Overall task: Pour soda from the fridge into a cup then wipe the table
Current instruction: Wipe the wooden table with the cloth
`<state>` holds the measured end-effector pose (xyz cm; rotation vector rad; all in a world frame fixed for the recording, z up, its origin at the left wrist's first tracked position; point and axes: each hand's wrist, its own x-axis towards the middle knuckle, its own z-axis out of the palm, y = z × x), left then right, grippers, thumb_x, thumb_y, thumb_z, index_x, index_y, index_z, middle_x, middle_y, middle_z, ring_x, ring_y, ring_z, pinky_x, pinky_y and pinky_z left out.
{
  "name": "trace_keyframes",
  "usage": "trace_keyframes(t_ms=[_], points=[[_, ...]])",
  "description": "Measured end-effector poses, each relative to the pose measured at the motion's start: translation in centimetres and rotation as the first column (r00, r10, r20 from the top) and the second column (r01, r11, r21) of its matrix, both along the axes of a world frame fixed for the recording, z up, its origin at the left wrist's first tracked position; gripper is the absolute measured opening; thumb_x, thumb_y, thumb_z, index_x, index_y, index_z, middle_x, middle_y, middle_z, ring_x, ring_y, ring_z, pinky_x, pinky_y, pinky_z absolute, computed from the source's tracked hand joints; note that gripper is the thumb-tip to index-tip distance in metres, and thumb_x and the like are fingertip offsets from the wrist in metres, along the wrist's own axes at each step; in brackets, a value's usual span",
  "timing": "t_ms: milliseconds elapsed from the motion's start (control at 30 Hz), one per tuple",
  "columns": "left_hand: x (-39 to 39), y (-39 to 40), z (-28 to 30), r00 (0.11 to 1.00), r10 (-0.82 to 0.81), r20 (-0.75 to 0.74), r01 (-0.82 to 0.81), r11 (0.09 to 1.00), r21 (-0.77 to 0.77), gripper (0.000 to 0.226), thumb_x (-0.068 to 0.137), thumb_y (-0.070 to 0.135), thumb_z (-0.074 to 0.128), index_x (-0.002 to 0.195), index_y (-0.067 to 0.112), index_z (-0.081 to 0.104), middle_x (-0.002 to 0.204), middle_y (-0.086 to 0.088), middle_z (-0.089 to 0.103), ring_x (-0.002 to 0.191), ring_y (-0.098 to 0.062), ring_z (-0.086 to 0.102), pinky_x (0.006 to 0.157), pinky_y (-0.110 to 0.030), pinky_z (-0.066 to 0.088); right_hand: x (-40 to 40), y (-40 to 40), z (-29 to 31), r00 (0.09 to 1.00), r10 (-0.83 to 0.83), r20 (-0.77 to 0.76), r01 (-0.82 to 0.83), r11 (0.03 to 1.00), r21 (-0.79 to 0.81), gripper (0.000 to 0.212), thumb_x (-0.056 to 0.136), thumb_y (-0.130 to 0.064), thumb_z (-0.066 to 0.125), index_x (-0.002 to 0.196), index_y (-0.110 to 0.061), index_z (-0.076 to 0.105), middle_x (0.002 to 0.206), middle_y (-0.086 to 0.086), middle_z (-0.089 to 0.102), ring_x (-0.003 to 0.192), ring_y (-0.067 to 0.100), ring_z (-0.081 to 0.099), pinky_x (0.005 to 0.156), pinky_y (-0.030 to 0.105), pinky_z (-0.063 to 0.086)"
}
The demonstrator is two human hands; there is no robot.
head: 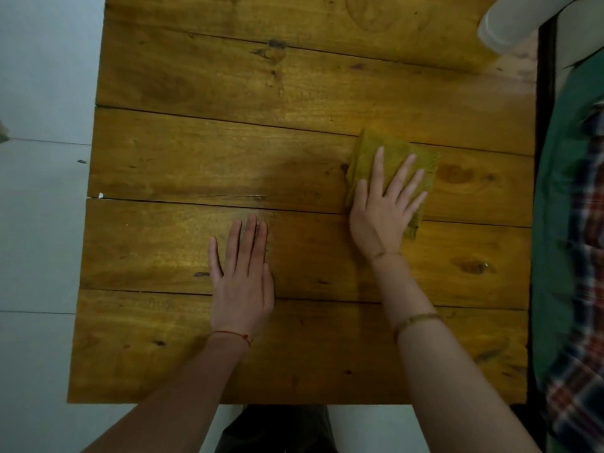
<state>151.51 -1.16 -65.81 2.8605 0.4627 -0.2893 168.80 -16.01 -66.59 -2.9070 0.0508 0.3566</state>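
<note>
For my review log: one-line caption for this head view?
Right hand presses a folded yellow cloth on the wooden table; left hand rests flat.

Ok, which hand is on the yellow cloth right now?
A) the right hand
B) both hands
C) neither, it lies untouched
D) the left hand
A: the right hand presses flat with spread fingers on the yellow cloth, while the left hand rests flat on the bare wooden table, apart from the cloth.
</note>
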Motion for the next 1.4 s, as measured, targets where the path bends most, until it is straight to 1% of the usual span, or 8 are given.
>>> trace_keyframes(t_ms=[100, 233, 333, 400, 600, 933, 1233, 1400], points=[[-0.1, 0.0, -0.1, 1.000, -0.001, 0.001, 0.001, 1.000, 0.011, 0.061, 0.099, 0.024, 0.031, 0.156, 0.012, 0.012, 0.164, -0.003, 0.006, 0.152, -0.022, 0.002, 0.118, -0.059, 0.012, 1.8, 3.5, 0.1, 0.999, -0.047, -0.006, 0.047, 0.999, -0.012, 0.058, 0.103, -0.043, 0.017, 0.156, -0.029, -0.004, 0.163, 0.011, -0.013, 0.147, 0.043, -0.015, 0.116, 0.064, -0.005], [-0.1, 0.0, -0.3, 1.000, -0.011, 0.006, 0.010, 1.000, 0.022, 0.062, 0.097, 0.023, 0.031, 0.156, 0.013, 0.013, 0.164, -0.002, 0.007, 0.152, -0.022, 0.004, 0.118, -0.059, 0.012, -1.0, 8.2, 0.3, 0.933, 0.360, 0.005, -0.360, 0.931, 0.066, 0.057, 0.103, -0.044, 0.016, 0.155, -0.034, -0.003, 0.164, 0.004, -0.015, 0.147, 0.038, -0.019, 0.117, 0.059, -0.010], [-0.2, 0.0, -0.3, 1.000, -0.009, 0.011, 0.009, 1.000, 0.018, 0.062, 0.097, 0.023, 0.031, 0.156, 0.013, 0.014, 0.164, -0.002, 0.007, 0.152, -0.022, 0.004, 0.118, -0.058, 0.012, -2.3, 7.4, 0.4, 0.881, 0.473, 0.012, -0.473, 0.878, 0.074, 0.055, 0.104, -0.045, 0.016, 0.155, -0.035, 0.000, 0.164, 0.003, -0.012, 0.149, 0.035, -0.018, 0.120, 0.057, -0.006], [-0.1, 0.0, -0.2, 1.000, -0.003, 0.015, 0.003, 1.000, 0.004, 0.061, 0.098, 0.023, 0.031, 0.156, 0.013, 0.014, 0.164, -0.002, 0.007, 0.152, -0.022, 0.004, 0.119, -0.058, 0.011, -1.8, 4.5, 0.3, 0.893, 0.450, 0.022, -0.451, 0.892, 0.022, 0.055, 0.104, -0.047, 0.016, 0.155, -0.035, 0.000, 0.164, 0.006, -0.011, 0.149, 0.038, -0.015, 0.120, 0.056, -0.004], [-0.2, 0.0, -0.1, 1.000, 0.003, 0.024, -0.003, 1.000, -0.028, 0.059, 0.101, 0.025, 0.026, 0.156, 0.014, 0.009, 0.165, -0.002, 0.003, 0.152, -0.021, 0.001, 0.119, -0.058, 0.010, -0.4, -1.6, 0.3, 0.998, 0.036, -0.056, -0.037, 0.999, -0.019, 0.057, 0.104, -0.044, 0.017, 0.155, -0.033, -0.005, 0.163, 0.010, -0.015, 0.147, 0.043, -0.016, 0.117, 0.063, -0.003], [-0.6, 0.0, -0.6, 0.996, 0.018, 0.092, -0.014, 0.999, -0.040, 0.057, 0.103, 0.021, 0.026, 0.156, 0.012, 0.007, 0.164, -0.002, 0.007, 0.152, -0.018, 0.001, 0.121, -0.054, 0.007, -10.0, 3.6, 0.9, 0.910, 0.415, -0.021, -0.413, 0.908, 0.065, 0.055, 0.104, -0.045, 0.019, 0.154, -0.039, -0.003, 0.164, 0.002, -0.014, 0.149, 0.035, -0.018, 0.121, 0.056, -0.003], [-2.0, 1.2, 0.4, 0.994, 0.012, 0.110, -0.005, 0.998, -0.059, 0.056, 0.102, 0.027, 0.019, 0.156, 0.013, 0.008, 0.164, -0.003, 0.007, 0.152, -0.019, -0.002, 0.120, -0.057, 0.002, -9.7, -3.6, 0.7, 0.998, -0.021, -0.052, 0.020, 0.999, -0.033, 0.057, 0.104, -0.042, 0.020, 0.156, -0.030, 0.000, 0.164, 0.011, -0.008, 0.148, 0.044, -0.009, 0.117, 0.063, -0.001], [-3.8, 2.1, 1.0, 0.987, 0.086, 0.134, -0.076, 0.994, -0.079, 0.056, 0.103, 0.025, 0.023, 0.156, 0.014, 0.008, 0.165, -0.001, 0.004, 0.152, -0.017, -0.004, 0.119, -0.058, -0.001, -15.3, 2.6, 1.1, 0.950, 0.308, -0.058, -0.304, 0.950, 0.068, 0.058, 0.102, -0.045, 0.022, 0.155, -0.036, -0.002, 0.164, 0.004, -0.013, 0.147, 0.040, -0.018, 0.118, 0.060, -0.008]])
